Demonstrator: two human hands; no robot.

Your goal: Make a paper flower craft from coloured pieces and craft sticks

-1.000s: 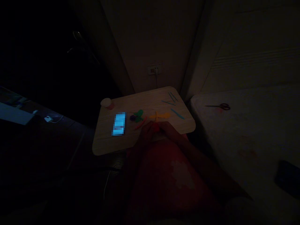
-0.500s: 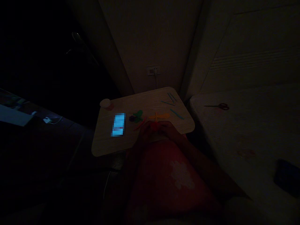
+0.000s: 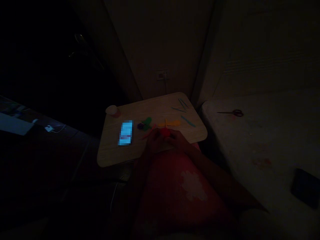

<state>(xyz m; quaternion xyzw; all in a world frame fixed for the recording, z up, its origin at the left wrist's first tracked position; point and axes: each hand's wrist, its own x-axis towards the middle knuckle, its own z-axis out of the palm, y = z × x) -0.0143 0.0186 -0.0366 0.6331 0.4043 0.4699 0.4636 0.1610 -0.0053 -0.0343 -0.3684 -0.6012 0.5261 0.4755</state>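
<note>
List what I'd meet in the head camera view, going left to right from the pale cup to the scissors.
Pale cup, lit screen, green piece, red lump between the hands, thicker blue strip, scissors.

Two bare hands close together at the near edge of the bench (image 3: 112,151), left hand (image 3: 154,141) and right hand (image 3: 177,140) with fingers curled inward, both forearms reaching from the near side, details dim.

A small red piece (image 3: 165,132), rounded and partly hidden, is held between left hand (image 3: 154,140) and right hand (image 3: 176,139), near an orange piece (image 3: 173,123).
</note>
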